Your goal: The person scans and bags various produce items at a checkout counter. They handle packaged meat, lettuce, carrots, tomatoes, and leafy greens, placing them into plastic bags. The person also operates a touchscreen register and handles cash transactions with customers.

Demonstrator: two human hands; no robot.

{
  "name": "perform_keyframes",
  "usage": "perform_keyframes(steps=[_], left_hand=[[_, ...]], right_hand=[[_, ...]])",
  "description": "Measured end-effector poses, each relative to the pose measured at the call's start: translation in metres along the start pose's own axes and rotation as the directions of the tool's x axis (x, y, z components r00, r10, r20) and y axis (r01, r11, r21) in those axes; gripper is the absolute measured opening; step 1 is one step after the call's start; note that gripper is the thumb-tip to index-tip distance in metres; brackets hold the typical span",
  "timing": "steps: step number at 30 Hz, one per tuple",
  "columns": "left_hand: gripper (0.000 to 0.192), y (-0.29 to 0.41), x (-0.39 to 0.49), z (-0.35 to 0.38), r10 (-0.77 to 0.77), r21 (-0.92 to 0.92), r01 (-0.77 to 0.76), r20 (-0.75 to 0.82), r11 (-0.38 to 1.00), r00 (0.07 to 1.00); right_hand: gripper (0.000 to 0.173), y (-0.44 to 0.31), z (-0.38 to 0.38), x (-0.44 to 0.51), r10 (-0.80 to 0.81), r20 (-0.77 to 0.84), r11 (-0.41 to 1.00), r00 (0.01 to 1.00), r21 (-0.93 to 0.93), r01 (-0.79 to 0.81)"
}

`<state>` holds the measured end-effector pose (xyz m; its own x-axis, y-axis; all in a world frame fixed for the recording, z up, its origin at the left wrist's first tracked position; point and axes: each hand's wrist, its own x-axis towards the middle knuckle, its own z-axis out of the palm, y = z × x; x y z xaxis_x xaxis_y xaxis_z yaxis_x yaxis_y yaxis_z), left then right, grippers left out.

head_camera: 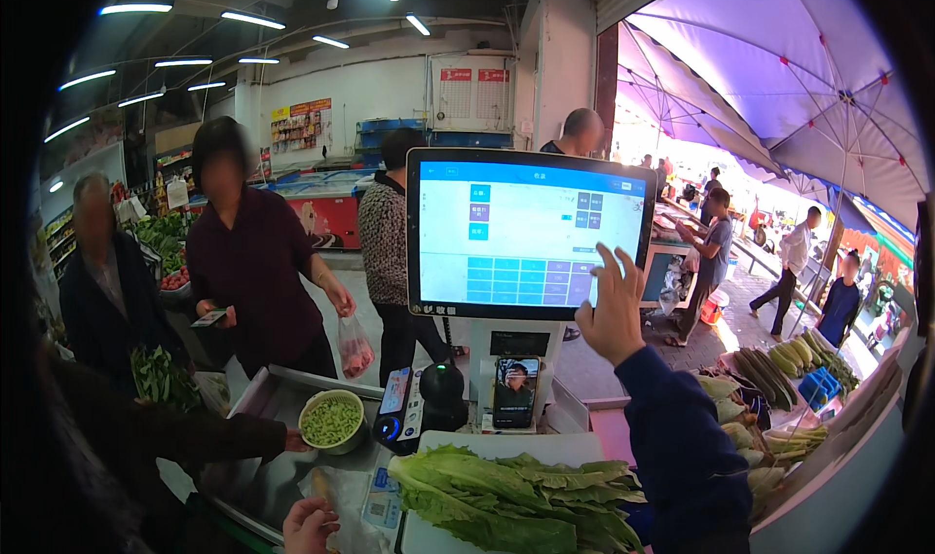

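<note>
My right hand [612, 302] is raised at the lower right of a touchscreen checkout monitor [511, 251], fingers spread and holding nothing. Whether a fingertip touches the glass is unclear. Low in the view, my left hand [310, 526] has curled fingers beside a thin clear plastic bag [350, 492] and a blurred brownish object [320, 482]; I cannot tell if it grips either. Between my arms, a large head of leafy lettuce [504, 495] lies across a white weighing plate [504, 443]. Below the monitor, a smartphone [516, 393] stands upright with its display lit.
Another person's hand [294, 441] touches a pale bowl [332, 446] of chopped green vegetables on a metal counter tray [270, 397]. A black scanner [442, 393] stands beside a payment device [398, 411]. Customers face the counter; one carries a bagged purchase [356, 346]. Vegetables [763, 375] lie at right.
</note>
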<state>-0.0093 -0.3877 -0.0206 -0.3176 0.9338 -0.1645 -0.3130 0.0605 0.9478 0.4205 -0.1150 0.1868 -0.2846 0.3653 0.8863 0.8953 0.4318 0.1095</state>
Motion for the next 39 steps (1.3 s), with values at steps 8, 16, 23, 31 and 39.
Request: perform_keyframes(steps=[8,16,23,31,39], left_hand=[[0.024,0.001,0.019,0.022,0.122,-0.188,-0.129,-0.048,0.974,0.991],[0.095,0.023,0.181,0.066,-0.039,-0.639,0.23,0.298,0.734,0.954],[0.117,-0.021,0.294,0.126,-0.38,-0.727,0.429,0.247,0.536,0.892],[0.062,0.01,0.207,0.13,-0.165,-0.59,0.24,0.179,0.771,0.97],[0.044,0.0,-0.019,0.097,-0.576,0.253,0.524,0.484,0.813,0.659]], right_hand=[[0.043,-0.017,0.01,-0.051,0.018,0.164,1.0,0.986,-0.016,-0.015],[0.041,-0.055,-0.005,-0.098,-0.114,0.291,0.916,0.95,0.401,-0.013],[0.04,-0.084,-0.004,-0.151,-0.187,0.611,0.84,0.769,0.506,-0.198],[0.053,-0.082,0.016,-0.173,-0.233,0.78,0.754,0.581,0.522,-0.398],[0.051,-0.097,0.011,-0.176,-0.379,0.848,0.625,0.371,0.53,-0.574]])
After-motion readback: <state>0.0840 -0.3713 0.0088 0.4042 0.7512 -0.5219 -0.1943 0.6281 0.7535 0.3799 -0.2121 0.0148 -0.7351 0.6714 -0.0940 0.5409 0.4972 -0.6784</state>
